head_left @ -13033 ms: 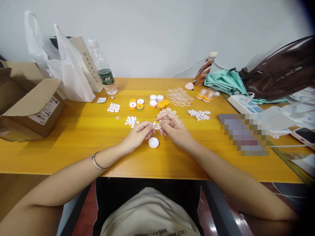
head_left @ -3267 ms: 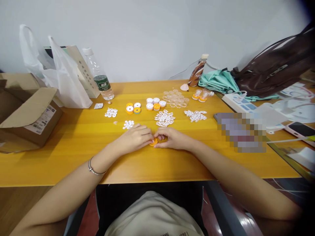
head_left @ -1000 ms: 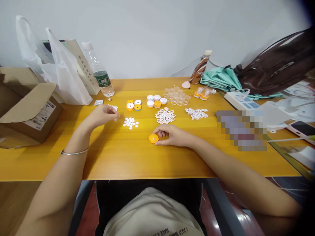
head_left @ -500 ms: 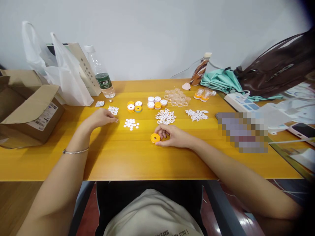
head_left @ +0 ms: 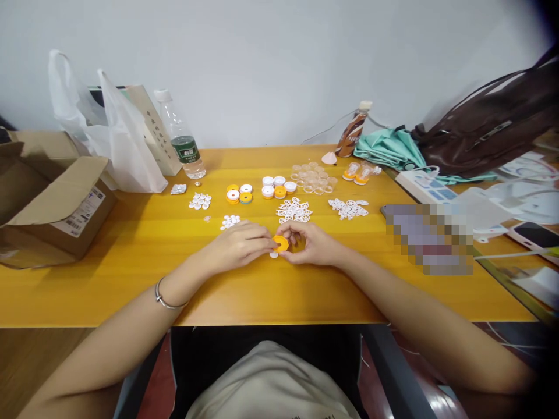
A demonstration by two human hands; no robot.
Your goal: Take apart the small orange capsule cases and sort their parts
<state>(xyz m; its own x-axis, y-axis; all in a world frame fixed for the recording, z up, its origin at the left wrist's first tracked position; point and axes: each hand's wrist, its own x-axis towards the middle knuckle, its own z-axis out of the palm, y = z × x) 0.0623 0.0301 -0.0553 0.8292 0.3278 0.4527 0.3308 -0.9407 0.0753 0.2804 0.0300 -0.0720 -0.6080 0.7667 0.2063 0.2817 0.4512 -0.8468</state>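
Note:
My right hand (head_left: 315,244) pinches an orange round part with a centre hole (head_left: 282,244) between thumb and fingers, just above the table. The closed fingertips of my left hand (head_left: 244,245) meet that part's left side; whatever they hold is hidden. A small white disc (head_left: 273,254) shows just under the orange part; whether it is held or lies on the table I cannot tell. Behind my left hand lie white discs (head_left: 230,221), partly covered by it. White openwork pieces (head_left: 294,210) sit beyond my right hand.
Stacked white-and-orange round parts (head_left: 278,187), clear rings (head_left: 314,176) and white plastic pieces (head_left: 348,209) lie farther back. A water bottle (head_left: 186,145) and a cardboard box (head_left: 56,203) stand left. On the right are a brown bottle (head_left: 351,132), a power strip (head_left: 425,187) and a bag (head_left: 489,134).
My left hand has moved right and nearer, from the small pieces at the left to the orange part. My right hand still holds that part, now slightly farther right.

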